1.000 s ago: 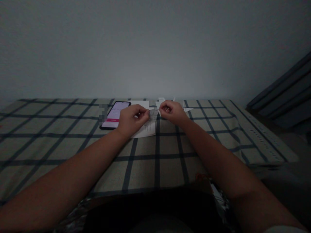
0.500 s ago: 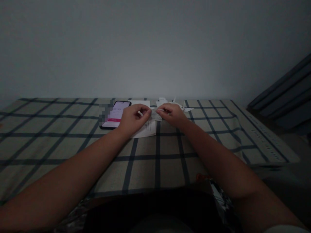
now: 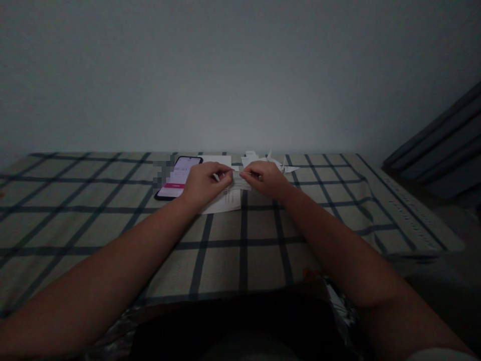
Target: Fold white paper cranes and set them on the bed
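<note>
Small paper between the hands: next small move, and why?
Probably draw the small paper gently taut: the left hand and right hand seem to pinch it near its far edge, close together. Too dim to make out any folds.

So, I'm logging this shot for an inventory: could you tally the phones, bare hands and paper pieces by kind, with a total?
Phones: 1 (phone)
Bare hands: 2 (left hand, right hand)
Paper pieces: at least 3 (white sheet, slip between the hands, folded paper); overlaps hide the exact number
Total: at least 6
</note>
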{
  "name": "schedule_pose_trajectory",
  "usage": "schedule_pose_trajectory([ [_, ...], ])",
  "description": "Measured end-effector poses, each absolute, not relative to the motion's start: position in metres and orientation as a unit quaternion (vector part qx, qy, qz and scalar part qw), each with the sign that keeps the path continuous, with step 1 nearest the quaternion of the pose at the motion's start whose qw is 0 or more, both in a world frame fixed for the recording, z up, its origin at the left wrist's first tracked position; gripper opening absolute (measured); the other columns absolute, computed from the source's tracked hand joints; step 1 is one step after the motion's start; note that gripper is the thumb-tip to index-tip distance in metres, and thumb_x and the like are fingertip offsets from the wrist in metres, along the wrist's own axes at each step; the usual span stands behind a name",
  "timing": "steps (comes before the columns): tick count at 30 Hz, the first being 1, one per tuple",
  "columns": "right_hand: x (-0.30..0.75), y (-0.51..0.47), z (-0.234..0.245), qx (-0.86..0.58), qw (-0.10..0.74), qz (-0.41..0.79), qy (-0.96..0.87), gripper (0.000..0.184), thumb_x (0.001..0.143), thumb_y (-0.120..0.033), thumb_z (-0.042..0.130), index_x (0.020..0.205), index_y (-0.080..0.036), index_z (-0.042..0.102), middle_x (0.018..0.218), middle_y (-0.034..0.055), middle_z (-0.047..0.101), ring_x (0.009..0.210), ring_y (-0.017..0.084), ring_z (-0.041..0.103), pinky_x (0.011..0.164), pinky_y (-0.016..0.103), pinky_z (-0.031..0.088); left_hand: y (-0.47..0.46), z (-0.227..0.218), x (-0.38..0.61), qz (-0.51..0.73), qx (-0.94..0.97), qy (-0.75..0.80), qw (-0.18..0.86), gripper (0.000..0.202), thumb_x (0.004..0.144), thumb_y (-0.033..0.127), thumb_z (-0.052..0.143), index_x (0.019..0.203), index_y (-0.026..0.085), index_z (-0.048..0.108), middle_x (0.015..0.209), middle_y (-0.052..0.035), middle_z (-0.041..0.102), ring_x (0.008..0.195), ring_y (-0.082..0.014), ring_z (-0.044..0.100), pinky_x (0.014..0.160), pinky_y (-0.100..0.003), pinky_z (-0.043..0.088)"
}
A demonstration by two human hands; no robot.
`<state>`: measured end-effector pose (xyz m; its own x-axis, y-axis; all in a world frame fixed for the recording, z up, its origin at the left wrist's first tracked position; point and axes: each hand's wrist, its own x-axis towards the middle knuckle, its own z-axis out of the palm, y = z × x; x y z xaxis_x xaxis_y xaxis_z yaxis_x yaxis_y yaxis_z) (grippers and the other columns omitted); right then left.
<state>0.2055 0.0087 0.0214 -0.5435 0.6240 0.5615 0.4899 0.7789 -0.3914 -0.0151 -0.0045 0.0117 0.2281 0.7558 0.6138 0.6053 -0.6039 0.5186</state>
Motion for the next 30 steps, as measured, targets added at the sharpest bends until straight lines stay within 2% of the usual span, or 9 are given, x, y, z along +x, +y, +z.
schedule_pose_trajectory([
  [12,0.21,0.012,0.022,-0.326,0.39,0.111,-0.854,0.03,0.095,-0.037,0.056,0.072,-0.018,0.059,0.069,0.0018,0.059,0.067,0.014,0.051,0.066,0.03,0.034,-0.001,0.015,-0.02,0.459,0.767,0.446,0.053,0.023,0.082,0.034,0.066,0.088,0.019,0.082,0.081,-0.0056,0.079,0.064,-0.0162,0.066,0.064,-0.028,0.05],
  [18,0.217,0.017,0.022,-0.384,0.42,0.159,-0.807,0.032,0.094,-0.043,0.056,0.075,-0.017,0.06,0.067,0.0,0.056,0.062,0.012,0.047,0.062,0.028,0.034,0.01,0.008,-0.021,0.526,0.692,0.477,0.131,0.022,0.081,0.03,0.066,0.089,0.015,0.08,0.079,-0.0065,0.077,0.068,-0.0154,0.066,0.059,-0.024,0.048],
  [23,0.212,0.015,0.02,-0.355,0.408,0.195,-0.818,0.033,0.092,-0.043,0.057,0.073,-0.016,0.062,0.067,0.0001,0.057,0.064,0.012,0.049,0.062,0.027,0.035,0.004,0.007,-0.012,0.493,0.721,0.431,0.225,0.03,0.086,0.041,0.067,0.099,0.016,0.076,0.085,-0.0055,0.076,0.074,-0.0159,0.067,0.06,-0.023,0.049],
  [26,0.21,0.016,0.019,-0.353,0.4,0.217,-0.817,0.034,0.092,-0.045,0.058,0.076,-0.016,0.064,0.067,0.0003,0.059,0.065,0.013,0.051,0.063,0.027,0.037,0.001,0.008,-0.01,0.448,0.758,0.41,0.239,0.032,0.091,0.045,0.063,0.087,0.016,0.075,0.075,-0.0033,0.072,0.068,-0.0146,0.062,0.06,-0.024,0.046],
  [30,0.212,0.019,0.015,-0.355,0.396,0.249,-0.81,0.035,0.095,-0.044,0.053,0.078,-0.016,0.064,0.069,0.0013,0.062,0.066,0.014,0.055,0.063,0.027,0.04,0.0,0.009,-0.01,0.452,0.751,0.422,0.23,0.029,0.09,0.041,0.063,0.078,0.017,0.073,0.067,-0.0017,0.068,0.065,-0.0143,0.06,0.062,-0.025,0.045],
])
